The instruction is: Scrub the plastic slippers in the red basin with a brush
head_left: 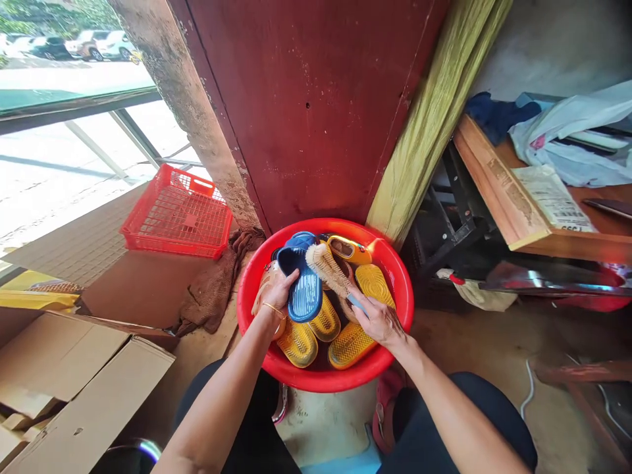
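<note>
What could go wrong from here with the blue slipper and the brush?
1. The blue slipper looks glossy, possibly wet, and the left hand holds it by one side: it could slip from that grip.
2. The bristles of the brush, in the right hand, are near the left thumb; a stray stroke might scrape it.
3. Slippers crowd the red tub, so a dropped one may splash.

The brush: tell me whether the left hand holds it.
No, the right hand grips the brush by its blue handle; the left hand holds the blue slipper.
</note>
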